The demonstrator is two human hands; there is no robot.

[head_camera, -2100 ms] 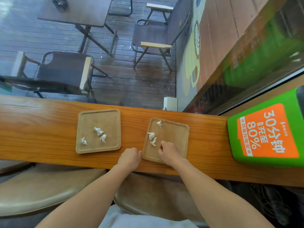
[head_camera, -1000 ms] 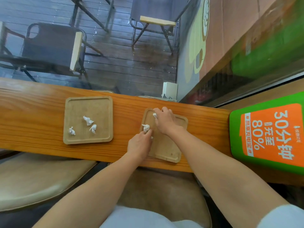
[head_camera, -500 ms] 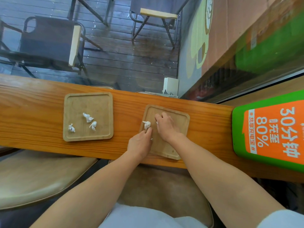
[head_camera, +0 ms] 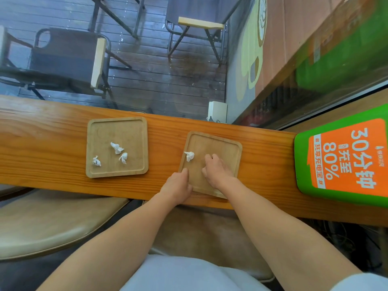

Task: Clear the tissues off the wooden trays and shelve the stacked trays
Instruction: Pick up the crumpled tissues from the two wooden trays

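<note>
From the head view I am looking down on a long wooden counter (head_camera: pixel 52 131) running left to right, its far edge meeting a window and its near edge sitting over two tan stool seats (head_camera: pixel 48 225); the left stretch of the counter is lying bare, while a green and orange box (head_camera: pixel 344 158) is closing off the right end; two wooden trays are sitting well apart, with a strip of bare counter between them; the left tray (head_camera: pixel 116 147) is lying square to the edge and carrying three crumpled tissues (head_camera: pixel 117 148); the right tray (head_camera: pixel 224 148) is lying slightly turned, its near corner coming close to the counter's near edge; one tissue (head_camera: pixel 189 156) is lying near its left rim; my left hand (head_camera: pixel 177 186) is resting curled against that tray's left rim, touching it; my right hand (head_camera: pixel 217 172) is lying knuckles-up on the tray floor with fingers curled under, and I cannot tell whether it is closing on anything.
</note>
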